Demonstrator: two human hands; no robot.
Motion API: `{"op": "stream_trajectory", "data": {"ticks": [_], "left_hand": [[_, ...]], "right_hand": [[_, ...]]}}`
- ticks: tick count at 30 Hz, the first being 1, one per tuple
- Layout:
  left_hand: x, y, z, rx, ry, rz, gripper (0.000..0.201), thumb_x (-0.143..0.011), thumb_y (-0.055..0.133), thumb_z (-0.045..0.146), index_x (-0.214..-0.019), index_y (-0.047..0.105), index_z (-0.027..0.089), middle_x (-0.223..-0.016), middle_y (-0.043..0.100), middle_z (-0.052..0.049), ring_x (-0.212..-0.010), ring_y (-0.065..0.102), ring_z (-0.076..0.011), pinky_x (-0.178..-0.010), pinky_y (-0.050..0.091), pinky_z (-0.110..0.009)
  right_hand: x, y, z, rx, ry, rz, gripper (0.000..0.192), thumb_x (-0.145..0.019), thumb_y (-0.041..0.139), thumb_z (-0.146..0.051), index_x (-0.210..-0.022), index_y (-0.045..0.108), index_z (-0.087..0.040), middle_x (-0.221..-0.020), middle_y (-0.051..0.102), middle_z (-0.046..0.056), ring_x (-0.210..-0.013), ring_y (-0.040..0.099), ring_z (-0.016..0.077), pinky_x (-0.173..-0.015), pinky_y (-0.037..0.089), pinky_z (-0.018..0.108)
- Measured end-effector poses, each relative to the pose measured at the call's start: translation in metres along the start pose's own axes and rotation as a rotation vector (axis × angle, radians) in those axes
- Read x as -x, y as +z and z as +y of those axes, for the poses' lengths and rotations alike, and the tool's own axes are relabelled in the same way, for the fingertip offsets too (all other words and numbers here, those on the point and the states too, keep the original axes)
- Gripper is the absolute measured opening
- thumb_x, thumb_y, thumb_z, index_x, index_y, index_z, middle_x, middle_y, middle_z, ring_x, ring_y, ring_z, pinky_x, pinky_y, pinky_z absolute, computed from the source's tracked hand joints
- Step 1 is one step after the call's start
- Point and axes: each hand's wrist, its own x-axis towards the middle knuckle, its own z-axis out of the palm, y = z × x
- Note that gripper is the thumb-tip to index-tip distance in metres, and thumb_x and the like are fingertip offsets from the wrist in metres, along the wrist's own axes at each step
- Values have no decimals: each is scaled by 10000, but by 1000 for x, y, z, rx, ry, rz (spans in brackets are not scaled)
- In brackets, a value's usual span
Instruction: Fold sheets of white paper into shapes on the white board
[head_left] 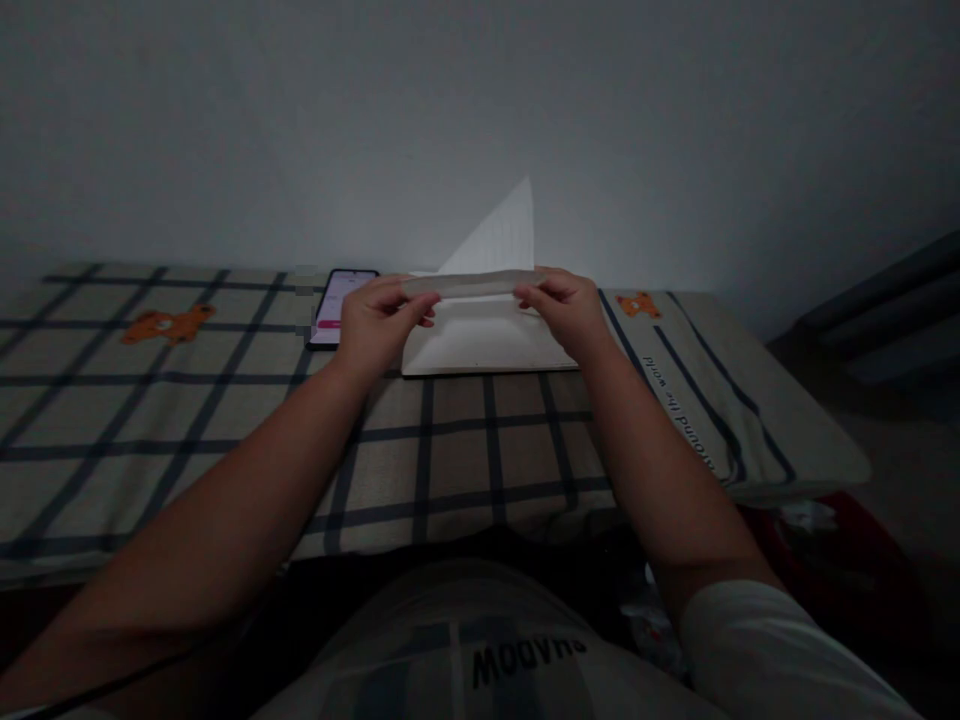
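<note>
On the worktop (480,445) lies a pad (487,340); at its far side a flap (506,235) stands. Over the pad, my left hand (379,320) and right hand (570,308) pinch the ends of a strip (476,285). I judge it folded; what remains, I cannot tell.

Your left hand (386,315) hides part of the phone (334,306) — its screen (346,283) too small to read — while your right hand (564,306) covers one end of the paper strip (472,285); the tablecloth (97,390) runs off the left edge
</note>
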Motion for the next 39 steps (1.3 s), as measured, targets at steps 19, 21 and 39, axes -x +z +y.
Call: {"op": "stream_trajectory", "data": {"ticks": [19, 21, 39], "left_hand": [[11, 21, -3, 321, -475, -81, 355, -658, 870, 312, -969, 765, 177, -704, 730, -13, -649, 719, -166, -582, 589, -243], [10, 21, -1, 324, -482, -109, 488, -629, 864, 248, -1100, 750, 191, -637, 699, 17, -609, 713, -174, -574, 588, -258], [18, 22, 11, 352, -570, -223, 248, -677, 875, 330, -752, 690, 182, -688, 752, -35, -622, 696, -151, -616, 571, -255]], "right_hand": [[-1, 21, 16, -495, 315, 185, 473, -700, 853, -474, -893, 468, -277, -765, 544, -90, -658, 572, 67, -719, 597, 216], [-1, 22, 19, -475, 305, 175, 445, -732, 823, -458, -918, 457, -284, -760, 546, -99, -637, 565, 60, -717, 590, 212], [9, 32, 8, -465, 462, -99, 462, -740, 817, -624, -815, 589, -229, -763, 683, -6, -741, 707, 123, -588, 526, 205]]}}
